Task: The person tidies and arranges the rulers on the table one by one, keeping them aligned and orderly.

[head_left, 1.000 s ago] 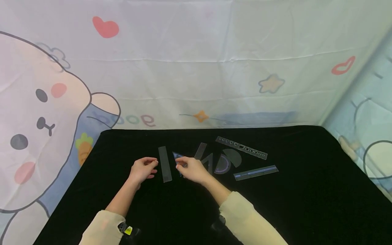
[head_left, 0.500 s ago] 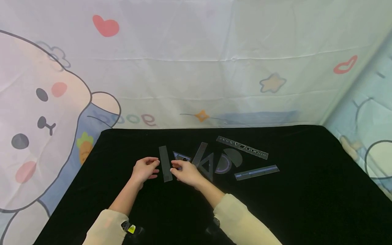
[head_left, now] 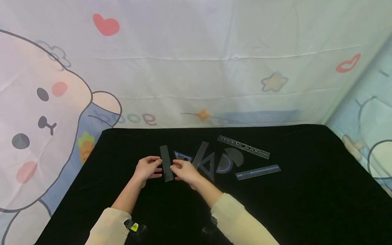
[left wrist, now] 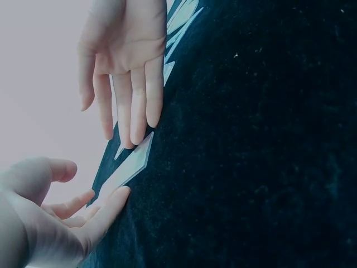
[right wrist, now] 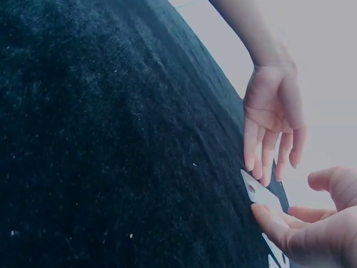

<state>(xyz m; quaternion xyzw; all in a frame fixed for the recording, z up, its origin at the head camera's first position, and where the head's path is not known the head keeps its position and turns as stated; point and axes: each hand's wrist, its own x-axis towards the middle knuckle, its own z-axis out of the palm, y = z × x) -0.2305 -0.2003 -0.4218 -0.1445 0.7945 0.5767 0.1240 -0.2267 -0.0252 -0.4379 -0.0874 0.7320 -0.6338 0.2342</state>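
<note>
A plain clear ruler lies upright-wise on the black cloth, between my two hands in the head view. At its left edge my left hand holds its fingers loosely extended, fingertips right by the ruler. My right hand faces it from the other side, thumb and fingers apart. Both wrist views show the ruler flat on the cloth with relaxed fingertips along its long sides. Just beyond the right hand is a set square with blue print, partly hidden by the fingers.
Right of the hands lie another ruler, a clear set square, a purple-marked protractor and a plain protractor. A stencil ruler is at the back, a blue-striped ruler farther right. A printed curtain hangs behind.
My right hand has moved left from over the blue-printed set square to the plain ruler's right side, uncovering the set squares. My left hand has edged right to the ruler's left edge.
</note>
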